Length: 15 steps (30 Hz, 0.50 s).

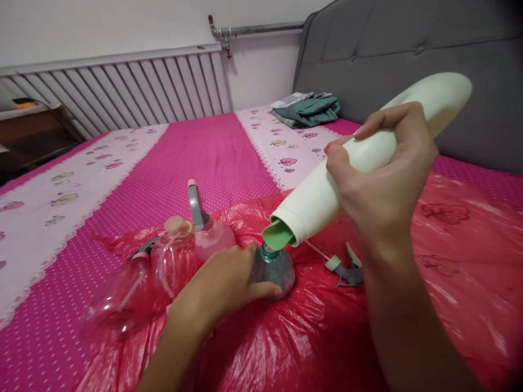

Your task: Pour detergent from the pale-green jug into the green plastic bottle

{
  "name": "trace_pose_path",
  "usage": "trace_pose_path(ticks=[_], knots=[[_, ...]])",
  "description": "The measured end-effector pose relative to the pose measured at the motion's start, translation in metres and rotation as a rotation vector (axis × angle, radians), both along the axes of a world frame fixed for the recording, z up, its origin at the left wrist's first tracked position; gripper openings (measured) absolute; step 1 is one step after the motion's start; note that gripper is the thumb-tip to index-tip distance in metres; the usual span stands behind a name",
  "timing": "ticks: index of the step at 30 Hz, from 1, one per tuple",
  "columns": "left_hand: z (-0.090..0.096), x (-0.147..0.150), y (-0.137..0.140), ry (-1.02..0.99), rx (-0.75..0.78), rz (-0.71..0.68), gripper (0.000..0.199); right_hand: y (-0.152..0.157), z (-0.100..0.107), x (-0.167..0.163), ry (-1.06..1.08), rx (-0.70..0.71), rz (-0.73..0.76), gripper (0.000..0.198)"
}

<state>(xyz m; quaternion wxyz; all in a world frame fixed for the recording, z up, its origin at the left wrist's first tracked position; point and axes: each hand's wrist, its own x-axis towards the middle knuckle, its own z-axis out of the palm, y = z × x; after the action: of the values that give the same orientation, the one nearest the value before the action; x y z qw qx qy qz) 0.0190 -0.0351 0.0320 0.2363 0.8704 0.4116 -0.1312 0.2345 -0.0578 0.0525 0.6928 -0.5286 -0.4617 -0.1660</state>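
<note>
Head view. Right hand [382, 179]: closed around cream bottle [368, 158], tilted, green spout [279, 233] just over small bottle's open neck. Left hand [229, 283]: clasping small grey-flecked bottle [274, 268] upright on red plastic sheet [449, 272]. Advice: keep spout centred, tilt gently, brace firmly. Left of it: pink spray bottles [204, 234].

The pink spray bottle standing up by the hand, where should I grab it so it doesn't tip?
Grip the pink spray bottle around its round belly, reaching from above and behind. Its grey trigger head sticks up tall and thin, so pulling there might tip it. The left hand crowds the near side, and a clear bottle stands on its left.
</note>
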Motion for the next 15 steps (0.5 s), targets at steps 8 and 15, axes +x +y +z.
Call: trace_pose_path(ticks=[8, 15], knots=[[0.0003, -0.0001, 0.0013, 0.020, 0.023, -0.016, 0.054, -0.0023, 0.0024, -0.0075, -0.051, 0.031, 0.046, 0.023], [-0.0008, 0.0002, 0.0013, 0.025, 0.040, -0.026, 0.053, -0.0088, 0.0068, -0.0102, -0.075, 0.019, 0.050, 0.023]])
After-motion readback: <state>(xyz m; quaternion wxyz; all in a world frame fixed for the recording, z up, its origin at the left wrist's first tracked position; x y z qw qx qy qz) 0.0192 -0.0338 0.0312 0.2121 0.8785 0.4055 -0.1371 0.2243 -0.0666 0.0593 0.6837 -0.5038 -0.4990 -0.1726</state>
